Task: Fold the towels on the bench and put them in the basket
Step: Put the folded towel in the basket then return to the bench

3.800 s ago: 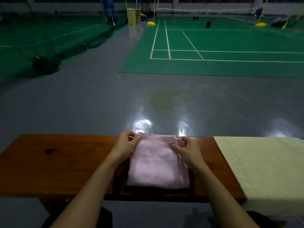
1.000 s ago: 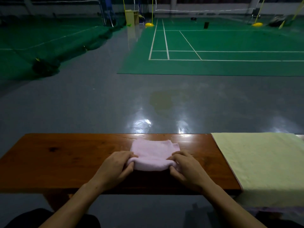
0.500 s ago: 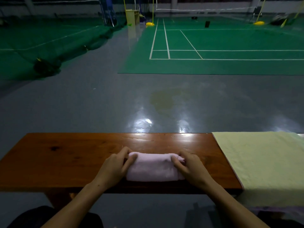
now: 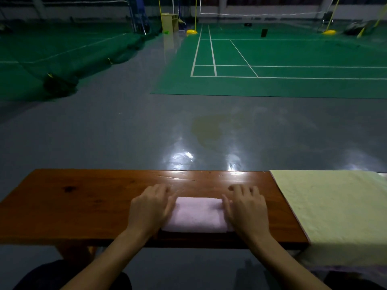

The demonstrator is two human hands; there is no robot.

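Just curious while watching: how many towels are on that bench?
2. A folded pink towel lies between both hands; a yellow towel is spread over the bench's right end. Others may lie out of view.

bare bench (image 4: 79,201) left, yellow towel (image 4: 335,206) right

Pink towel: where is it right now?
In the head view, the folded pink towel lies near the bench's front edge, between the left hand and right hand, left of the spread yellow towel.
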